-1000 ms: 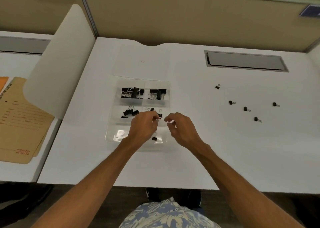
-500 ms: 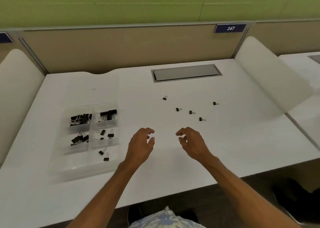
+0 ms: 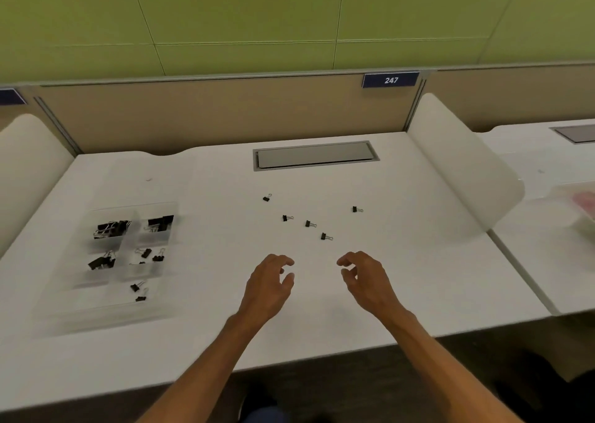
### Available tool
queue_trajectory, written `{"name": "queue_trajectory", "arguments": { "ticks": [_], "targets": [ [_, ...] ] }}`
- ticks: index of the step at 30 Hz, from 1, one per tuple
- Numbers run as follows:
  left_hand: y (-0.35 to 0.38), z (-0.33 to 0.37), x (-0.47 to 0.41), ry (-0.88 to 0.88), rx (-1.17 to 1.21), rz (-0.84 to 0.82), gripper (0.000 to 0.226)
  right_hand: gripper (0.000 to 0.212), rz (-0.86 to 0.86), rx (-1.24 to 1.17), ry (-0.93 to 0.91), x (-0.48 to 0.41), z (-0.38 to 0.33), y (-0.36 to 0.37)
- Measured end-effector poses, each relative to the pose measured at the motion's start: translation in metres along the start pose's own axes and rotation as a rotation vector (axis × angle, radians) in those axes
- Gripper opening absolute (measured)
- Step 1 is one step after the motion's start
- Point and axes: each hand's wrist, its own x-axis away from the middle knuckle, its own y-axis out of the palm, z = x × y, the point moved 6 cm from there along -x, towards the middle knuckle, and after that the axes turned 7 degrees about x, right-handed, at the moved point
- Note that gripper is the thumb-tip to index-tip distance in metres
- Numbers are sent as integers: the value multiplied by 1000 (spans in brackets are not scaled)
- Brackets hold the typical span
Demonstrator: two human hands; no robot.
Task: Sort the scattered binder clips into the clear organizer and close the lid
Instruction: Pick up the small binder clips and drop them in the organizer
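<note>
Both hands are hovering over the white table (image 3: 402,278) with nothing in them: the left hand (image 3: 269,286) is hanging loosely curled, thumb and fingers parted, and the right hand (image 3: 365,278) is mirroring it just beside, its fingertips bent inward but not closing on anything. Neither one appears to be touching the tabletop, though that is hard to judge from this angle. Five loose binder clips (image 3: 310,223) are lying scattered on the bare surface just beyond the fingertips, the nearest one (image 3: 325,237) sitting between the two hands and a little farther out, with nothing standing in the way. Well off to the left, the clear organizer (image 3: 96,306) is resting on the table with its compartments showing, black clips already lying in several of them; motion is blurring it. A grey recessed panel (image 3: 314,155) is sitting at the table's far edge, below a divider bearing a blue 247 sign (image 3: 390,80).
</note>
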Motion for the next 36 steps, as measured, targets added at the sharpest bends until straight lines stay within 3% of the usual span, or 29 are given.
{"name": "queue_trajectory", "arguments": {
  "ticks": [16, 36],
  "targets": [
    [-16, -8, -93, -29, -18, 107, 21, 17, -52, 3, -68, -97, 7, -8],
    [-17, -84, -197, -218, -5, 108, 23, 28, -316, 258, -224, -250, -32, 102]
  ]
}}
